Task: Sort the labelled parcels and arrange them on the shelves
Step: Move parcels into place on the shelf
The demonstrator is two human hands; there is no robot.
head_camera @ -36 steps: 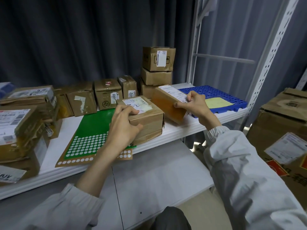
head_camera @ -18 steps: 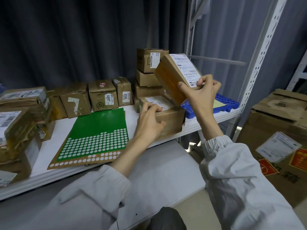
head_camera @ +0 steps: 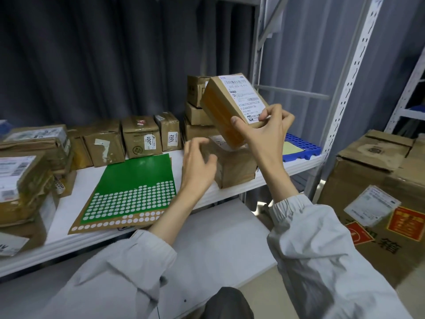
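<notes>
1. Cardboard, brown and worn, makes up the large carton (head_camera: 377, 192) at the right edge of the frame; one is seen whole, with one white label and two red stickers on its face.
2. The white metal shelf (head_camera: 230, 194) is seen crossing the middle of the frame; one board carries every parcel in view.
3. One green sticker sheet (head_camera: 135, 180) is laid flat at centre left, its lower rows peeled to white dots.
4. One blue perforated mat (head_camera: 303, 143) is seen at centre right, with one yellow sheet on it.
5. At least eleven parcels are counted on the shelf: a stack of three at upper centre, a row along the back, a pile at far left.
6. One taped parcel (head_camera: 234, 166) is seen near the shelf's front edge; it could be knocked off by a careless reach.
7. One labelled parcel (head_camera: 232, 104) is held tilted in the air, right of centre, gripped at its lower corner by the right hand (head_camera: 264, 134). A slip is judged possible, since only one corner is pinched.
8. The left hand (head_camera: 197, 166) is seen with fingers loosely spread, holding nothing, just beside the taped parcel.
</notes>
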